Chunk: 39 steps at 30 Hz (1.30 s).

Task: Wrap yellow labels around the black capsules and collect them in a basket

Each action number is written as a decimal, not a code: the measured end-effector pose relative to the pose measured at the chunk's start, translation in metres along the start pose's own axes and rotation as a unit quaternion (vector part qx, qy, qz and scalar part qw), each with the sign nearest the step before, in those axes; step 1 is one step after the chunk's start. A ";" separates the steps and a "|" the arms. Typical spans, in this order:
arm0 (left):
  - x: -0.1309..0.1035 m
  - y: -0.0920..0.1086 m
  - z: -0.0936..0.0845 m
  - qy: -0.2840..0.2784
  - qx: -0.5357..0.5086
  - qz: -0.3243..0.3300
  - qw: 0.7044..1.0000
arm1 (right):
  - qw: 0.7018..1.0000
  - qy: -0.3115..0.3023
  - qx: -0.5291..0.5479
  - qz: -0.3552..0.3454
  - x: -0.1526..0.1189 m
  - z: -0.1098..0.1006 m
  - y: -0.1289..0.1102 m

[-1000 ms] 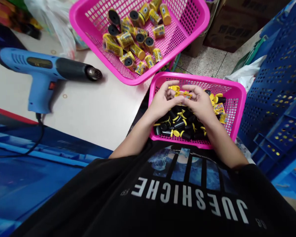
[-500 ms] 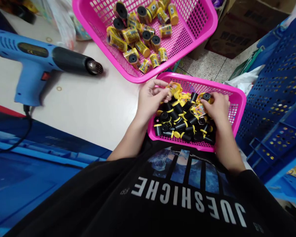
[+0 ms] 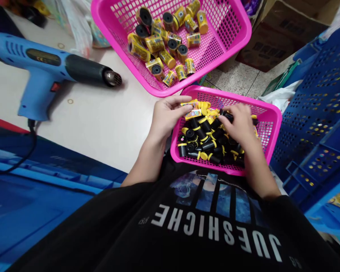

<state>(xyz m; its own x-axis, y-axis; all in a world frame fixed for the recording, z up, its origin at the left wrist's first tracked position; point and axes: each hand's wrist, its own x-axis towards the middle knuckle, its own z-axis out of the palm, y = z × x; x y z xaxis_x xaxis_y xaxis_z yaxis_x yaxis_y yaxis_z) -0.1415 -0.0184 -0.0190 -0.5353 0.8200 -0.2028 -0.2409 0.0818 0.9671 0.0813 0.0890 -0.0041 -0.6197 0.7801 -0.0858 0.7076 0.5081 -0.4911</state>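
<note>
My left hand point(image 3: 166, 117) pinches a yellow printed plastic sleeve point(image 3: 193, 113) between thumb and fingers, over the near pink basket point(image 3: 275, 130). Above the same basket, my right hand point(image 3: 239, 122) grips a small black canister point(image 3: 227, 115), its far end covered by my fingers. A gap separates canister and sleeve. Loose yellow sleeves point(image 3: 206, 108) lie at the basket's far side. Several black canisters with yellow rims point(image 3: 208, 145) fill the rest of it in a jumble.
A second pink basket point(image 3: 150, 86) beyond holds several canisters in yellow printed sleeves point(image 3: 155, 43). On the white table point(image 3: 102, 128) at left lies a blue heat gun point(image 3: 39, 90), nozzle toward the baskets. Blue perforated crates point(image 3: 314, 124) stand at right, a cardboard box point(image 3: 272, 41) behind.
My right hand has moved left, toward my left hand, with the black canister. The sleeve in my left hand now shows flatter and more spread. The view has shifted slightly.
</note>
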 end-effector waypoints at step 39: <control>-0.041 0.004 0.075 -0.195 -0.003 0.012 0.981 | 0.790 -0.086 0.606 0.048 -0.037 0.015 -0.013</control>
<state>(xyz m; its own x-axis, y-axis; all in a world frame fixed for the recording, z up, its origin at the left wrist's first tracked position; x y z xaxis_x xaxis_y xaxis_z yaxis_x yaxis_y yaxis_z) -0.0597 -0.0096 0.0045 -0.1904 0.9761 -0.1048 -0.2370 0.0579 0.9698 0.0901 0.0484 -0.0073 -0.6936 0.6799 -0.2379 -0.0252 -0.3529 -0.9353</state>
